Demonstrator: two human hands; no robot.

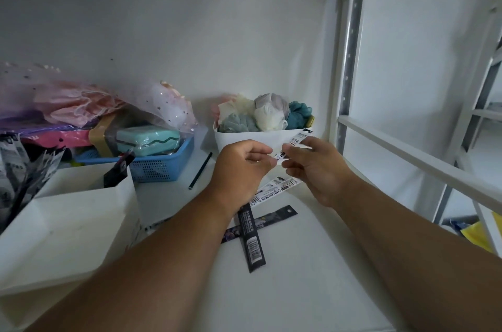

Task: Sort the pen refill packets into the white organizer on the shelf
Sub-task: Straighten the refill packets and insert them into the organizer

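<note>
Above the shelf, my left hand (241,166) and my right hand (315,166) both pinch one white pen refill packet (298,140) that slants up to the right. Under my hands lie other white packets (277,186) and two crossed black packets (251,244) on the shelf (298,291). The white organizer (62,225) stands at the left. A black packet (118,171) sticks up from its rear compartment, and more packets (16,168) lean at its far left.
A blue basket (163,166) of boxed items sits behind the organizer. A white tub (244,141) of fabric pieces stands at the back. A dark pencil (200,171) lies between them. A metal shelf upright (350,60) and rail (421,166) bound the right side.
</note>
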